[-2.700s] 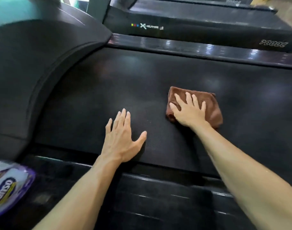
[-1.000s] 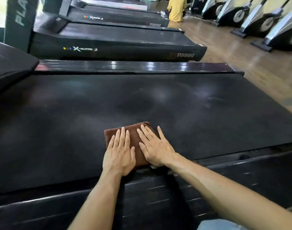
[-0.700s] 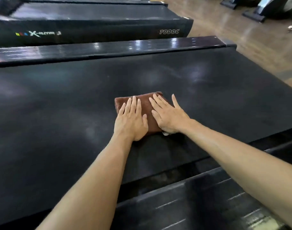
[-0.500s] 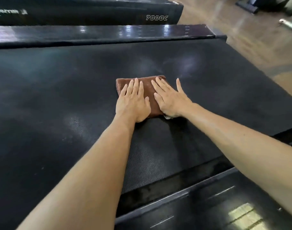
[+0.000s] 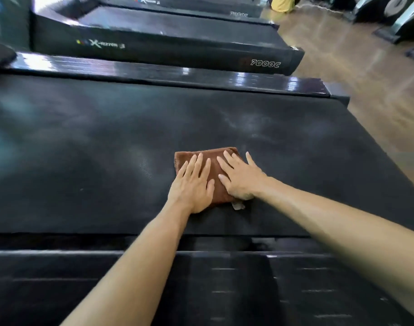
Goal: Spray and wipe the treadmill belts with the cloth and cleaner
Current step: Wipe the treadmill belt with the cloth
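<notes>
Black textured treadmill belt [image 5: 107, 149] spanning the frame, glossy side rail [image 5: 177, 76] along its 12 o'clock edge, dark deck rail [image 5: 83, 278] at 6 o'clock. Folded brown cloth [image 5: 215, 158] lying flat on the belt just right of center, small pale tag showing at its 5 o'clock corner. Faint pale smears on the belt toward 1 o'clock from the cloth.

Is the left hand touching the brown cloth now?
Touching. The head view shows the left hand lying flat with straight fingers on the brown cloth, beside the right hand.
</notes>
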